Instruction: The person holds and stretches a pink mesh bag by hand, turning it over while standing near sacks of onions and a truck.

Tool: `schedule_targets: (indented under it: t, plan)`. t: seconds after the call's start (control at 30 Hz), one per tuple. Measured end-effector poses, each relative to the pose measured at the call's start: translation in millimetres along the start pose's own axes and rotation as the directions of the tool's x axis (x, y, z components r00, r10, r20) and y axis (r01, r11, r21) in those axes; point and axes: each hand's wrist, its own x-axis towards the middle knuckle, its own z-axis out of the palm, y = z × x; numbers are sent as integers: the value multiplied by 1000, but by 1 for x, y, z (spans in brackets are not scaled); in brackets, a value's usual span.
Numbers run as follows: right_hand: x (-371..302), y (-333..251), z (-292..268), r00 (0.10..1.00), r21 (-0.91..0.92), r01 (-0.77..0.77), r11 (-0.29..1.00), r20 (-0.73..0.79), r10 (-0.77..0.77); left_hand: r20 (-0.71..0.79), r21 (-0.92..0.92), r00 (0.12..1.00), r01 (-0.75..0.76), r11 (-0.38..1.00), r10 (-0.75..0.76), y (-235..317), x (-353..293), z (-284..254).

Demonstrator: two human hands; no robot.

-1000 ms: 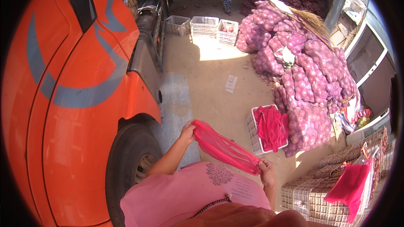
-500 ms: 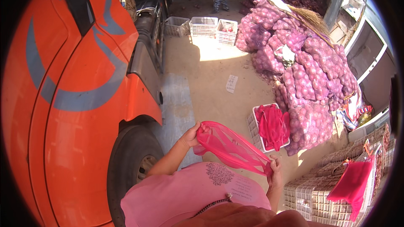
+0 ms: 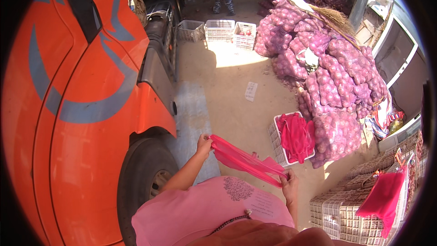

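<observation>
Stretching the pink net bag well calls, I judge, for an even pull at both ends, the mesh spread flat rather than twisted, and a light pinch so the thin weave neither snags nor tears. Near the left edge of the floor, beside the orange truck, the left hand is closed, thumb and fingers pinching one end. Held clear of the floor, the bag runs between both hands, gathered into folds. The right hand is likewise closed on the other end. Toward the floor's right edge, a white crate holds crumpled pink cloth beside sacks of onions.
</observation>
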Motion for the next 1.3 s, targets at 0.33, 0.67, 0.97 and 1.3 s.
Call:
schedule_targets:
  t: [0.33, 0.67, 0.97, 1.3]
  plan:
    - [3, 20, 7, 966, -525, 126, 842, -130, -225, 403, -290, 915, 155, 944, -26, -2, 12, -12]
    - [25, 18, -23, 957, 973, -18, 228, -50, 286, 484, 481, 806, -571, 666, 341, -2, -21, 14]
    - [-9, 3, 4, 847, 86, -420, 904, 396, 355, 212, -553, 974, 190, 811, -84, -10, 31, 10]
    - [4, 12, -43, 991, 992, -84, 97, 72, 116, 851, 139, 470, 232, 963, -236, 23, -25, 0]
